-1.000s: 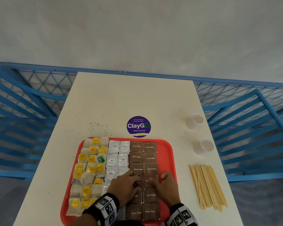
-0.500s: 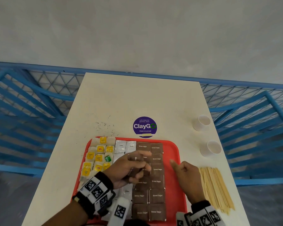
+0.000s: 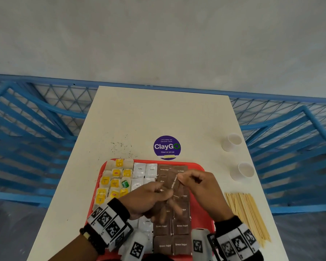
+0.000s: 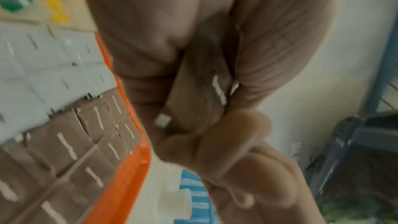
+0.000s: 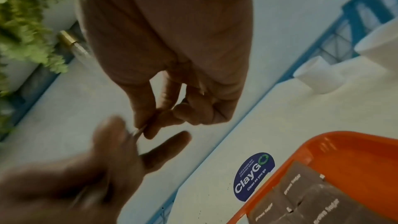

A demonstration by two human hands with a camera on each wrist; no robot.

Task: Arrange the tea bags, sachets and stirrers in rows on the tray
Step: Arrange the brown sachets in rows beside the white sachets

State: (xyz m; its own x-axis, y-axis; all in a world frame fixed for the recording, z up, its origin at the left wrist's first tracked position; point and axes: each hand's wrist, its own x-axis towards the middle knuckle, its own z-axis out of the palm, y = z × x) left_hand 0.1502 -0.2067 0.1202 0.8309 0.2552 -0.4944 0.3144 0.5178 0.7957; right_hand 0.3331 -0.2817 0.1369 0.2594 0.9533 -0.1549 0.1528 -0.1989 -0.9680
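Note:
A red tray (image 3: 197, 167) holds tea bags (image 3: 115, 182) with yellow tags on the left, white coffee sachets (image 3: 139, 170) in the middle and rows of brown sugar sachets (image 3: 181, 226) on the right. Above the brown rows, both hands hold one brown sugar sachet (image 3: 173, 182) on edge. My left hand (image 3: 163, 192) grips its lower part, seen close up as the sachet (image 4: 200, 91) under curled fingers. My right hand (image 3: 181, 178) pinches its upper end between thumb and forefinger; in the right wrist view only the thin sachet edge (image 5: 138, 129) shows. Wooden stirrers (image 3: 247, 213) lie in a bundle on the table, right of the tray.
Two white paper cups (image 3: 231, 142) (image 3: 242, 171) stand near the table's right edge. A purple ClayGo sticker (image 3: 167, 147) lies just beyond the tray, with dark crumbs to its left. Blue railings flank the white table (image 3: 158, 113). A strip of tray right of the brown rows is bare.
Both hands were pressing on the brown sachets in the tray. The left then lifted one sachet while the right drew aside; now the right has come back and pinches that sachet.

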